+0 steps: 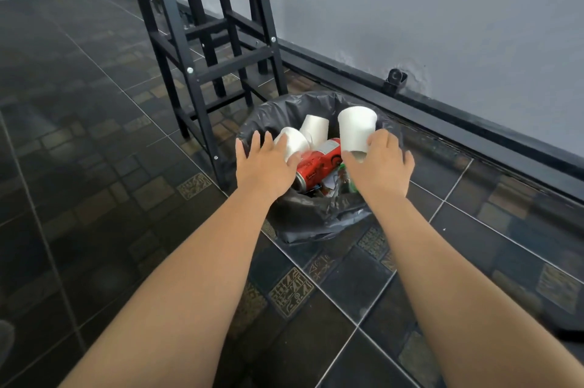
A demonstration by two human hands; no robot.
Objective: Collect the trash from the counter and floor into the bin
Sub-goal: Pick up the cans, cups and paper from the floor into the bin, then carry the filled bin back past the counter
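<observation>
Nearly done: right hand (380, 163) grips a white cup (357, 130) over the lined bin (316, 217); left hand (265, 163), fingers spread, lets go another cup (292, 142) above a red can (319, 165). Nearby floor (94, 150) shows no litter.

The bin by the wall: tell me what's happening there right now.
A person leans over the round bin lined with a black plastic bag, both bare arms stretched out. The right hand holds a white paper cup above the bin's opening. The left hand is spread open over a second white cup lying inside. A third white cup and a crushed red drinks can already sit in the bin, beside a black metal frame.
</observation>
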